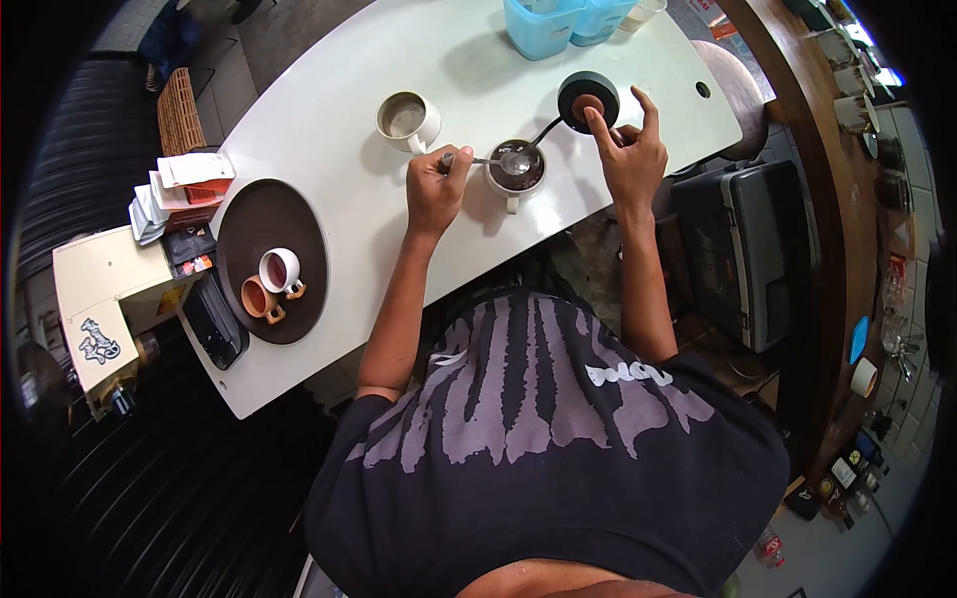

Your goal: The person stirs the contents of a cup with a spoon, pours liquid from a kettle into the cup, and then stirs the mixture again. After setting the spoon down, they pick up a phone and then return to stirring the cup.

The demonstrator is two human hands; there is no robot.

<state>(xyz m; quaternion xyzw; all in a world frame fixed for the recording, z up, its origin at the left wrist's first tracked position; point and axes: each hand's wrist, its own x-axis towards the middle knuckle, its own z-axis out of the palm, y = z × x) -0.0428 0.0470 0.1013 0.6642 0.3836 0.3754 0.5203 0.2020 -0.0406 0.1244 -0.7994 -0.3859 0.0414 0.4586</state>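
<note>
My left hand (pixel 436 192) is closed around the handle of a metal spoon (pixel 515 162). The spoon's bowl is over a white cup (pixel 513 199) with dark contents. My right hand (pixel 634 159) grips a black gooseneck kettle (pixel 573 88), thumb at its brown lid knob and index finger stretched out; the handle is mostly hidden by the fingers. From the kettle the thin spout (pixel 545 131) reaches toward the cup's rim. Up and left of that cup stands another white cup (pixel 433 128), holding something greyish.
A dark oval tray (pixel 299 214) carries a white cup (pixel 280 267) and a brown cup (pixel 261 299). Blue containers (pixel 543 28) stand at the far edge of the white table (pixel 359 249). Left are paper packets (pixel 194 171) and a black flat device (pixel 214 321); right, a wooden shelf (pixel 832 199).
</note>
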